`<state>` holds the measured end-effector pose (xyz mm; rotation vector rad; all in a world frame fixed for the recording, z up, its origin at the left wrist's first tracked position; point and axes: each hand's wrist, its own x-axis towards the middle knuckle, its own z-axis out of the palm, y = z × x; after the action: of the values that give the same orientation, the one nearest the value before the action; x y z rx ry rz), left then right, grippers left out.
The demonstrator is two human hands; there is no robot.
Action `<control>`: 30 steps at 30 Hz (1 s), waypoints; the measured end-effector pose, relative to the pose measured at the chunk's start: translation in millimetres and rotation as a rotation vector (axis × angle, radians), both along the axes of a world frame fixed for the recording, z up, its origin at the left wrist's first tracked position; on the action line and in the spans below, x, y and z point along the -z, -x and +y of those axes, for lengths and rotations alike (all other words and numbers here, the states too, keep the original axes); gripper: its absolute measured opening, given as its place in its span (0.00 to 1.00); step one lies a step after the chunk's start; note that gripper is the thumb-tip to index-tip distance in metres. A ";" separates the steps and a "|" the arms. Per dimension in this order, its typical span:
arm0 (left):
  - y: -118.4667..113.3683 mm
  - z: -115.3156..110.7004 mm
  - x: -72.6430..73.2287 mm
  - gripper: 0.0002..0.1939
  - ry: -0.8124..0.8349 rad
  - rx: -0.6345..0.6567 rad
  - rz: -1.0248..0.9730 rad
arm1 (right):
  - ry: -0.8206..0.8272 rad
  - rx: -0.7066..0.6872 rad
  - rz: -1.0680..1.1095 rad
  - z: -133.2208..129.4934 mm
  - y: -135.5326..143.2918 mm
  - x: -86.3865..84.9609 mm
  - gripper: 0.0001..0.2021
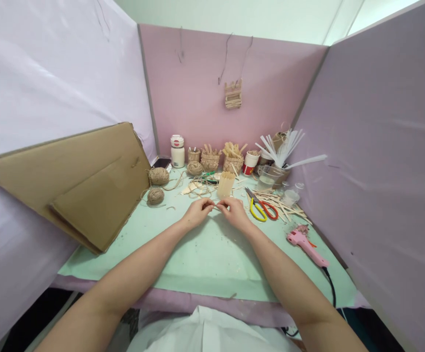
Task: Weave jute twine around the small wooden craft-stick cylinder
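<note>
The left hand (199,211) and right hand (234,211) meet above a pale green table covering (212,264). Fingertips of both are pinched together on what appears to be a thin pale strand (215,207), too small to identify firmly. The strand is between the hands, near an upright cup of pale wooden sticks (226,185). Scissors with yellow and red handles (259,205) and a pink glue gun (307,246) lie to the right.
</note>
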<state>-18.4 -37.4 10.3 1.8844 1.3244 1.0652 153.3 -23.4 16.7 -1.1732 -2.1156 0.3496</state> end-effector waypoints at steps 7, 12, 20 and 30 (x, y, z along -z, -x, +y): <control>33.3 13.7 -13.0 0.11 -0.054 -0.089 0.297 | -0.049 0.304 0.056 15.6 -31.4 -11.4 0.10; 56.0 22.6 -15.9 0.11 -0.049 -0.206 0.348 | -0.040 0.389 0.086 25.3 -49.5 -11.5 0.11; 60.7 21.6 -22.5 0.09 -0.100 -0.350 0.344 | -0.052 0.495 0.127 34.2 -61.1 -7.1 0.13; 66.6 28.6 -20.0 0.12 0.008 -0.392 0.023 | 0.078 0.325 0.308 38.3 -62.9 -5.0 0.13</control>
<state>-85.0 -8.8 30.3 1.6721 1.7558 1.2262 216.2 14.9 21.7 -1.3858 -1.6293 0.4340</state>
